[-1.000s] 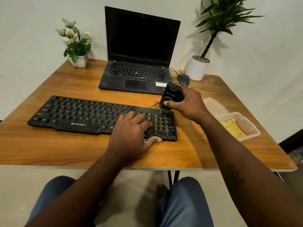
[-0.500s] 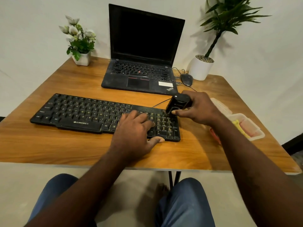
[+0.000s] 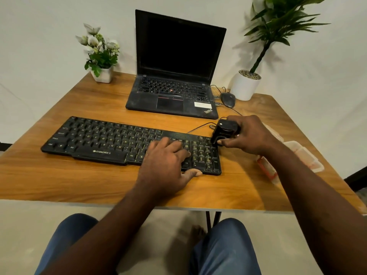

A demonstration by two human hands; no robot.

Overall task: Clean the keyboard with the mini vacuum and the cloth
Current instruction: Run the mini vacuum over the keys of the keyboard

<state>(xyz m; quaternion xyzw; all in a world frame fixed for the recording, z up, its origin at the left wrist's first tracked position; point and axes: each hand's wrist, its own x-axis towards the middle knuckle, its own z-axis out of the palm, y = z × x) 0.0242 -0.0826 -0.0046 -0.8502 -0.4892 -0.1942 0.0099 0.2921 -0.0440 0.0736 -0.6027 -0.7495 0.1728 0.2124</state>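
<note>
Wooden surface (image 3: 59, 175), white wall (image 3: 39, 46) behind. My left grip (image 3: 166, 165) rests spread on the keyboard (image 3: 99, 139). My right grip (image 3: 252, 135) clasps the mini vacuum (image 3: 225, 131), shifted right to the keyboard's far corner since 1 s ago.

open laptop (image 3: 174, 76), mouse (image 3: 228, 99), flower pot (image 3: 102, 74), potted plant (image 3: 246, 84), wooden table (image 3: 59, 175)

My left hand (image 3: 164, 165) and right hand (image 3: 250, 135) are bare, likewise both forearms (image 3: 119, 225). Blue trousers (image 3: 224, 247) cover both thighs. One foot (image 3: 196, 233), blurred, appears bare.
</note>
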